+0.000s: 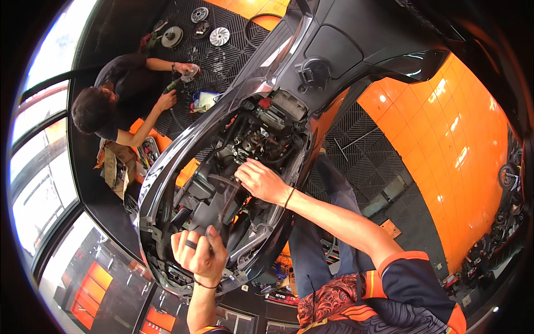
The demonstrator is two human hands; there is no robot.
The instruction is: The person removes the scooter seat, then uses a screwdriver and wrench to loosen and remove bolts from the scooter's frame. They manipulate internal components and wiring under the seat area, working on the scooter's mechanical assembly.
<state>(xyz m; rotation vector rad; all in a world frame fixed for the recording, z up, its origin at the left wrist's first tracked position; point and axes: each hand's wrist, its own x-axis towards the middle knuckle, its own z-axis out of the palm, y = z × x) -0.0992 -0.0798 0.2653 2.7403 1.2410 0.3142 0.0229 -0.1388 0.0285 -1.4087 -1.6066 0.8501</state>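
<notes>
The opened body of a dark scooter (161,172) lies before me, its engine parts (261,142) exposed. My right hand (261,181) reaches into the middle of the bay, fingers bent together at the engine's near side; whatever they grip is hidden. Nearer to me, my left hand (200,256) is closed in a fist with the thumb up, wearing a dark ring, above the tail end of the frame. A thin dark hose (229,203) curves between the two hands; whether either holds it cannot be made out. Beside the hose sits a black plastic box (199,189).
To the left, a co-worker (119,100) crouches, with a green tool (172,84) in one hand and a round part (191,72) in the other. Round metal parts (219,37) and a belt (258,25) lie on the black mat (233,61). Orange flooring (445,139) spreads right.
</notes>
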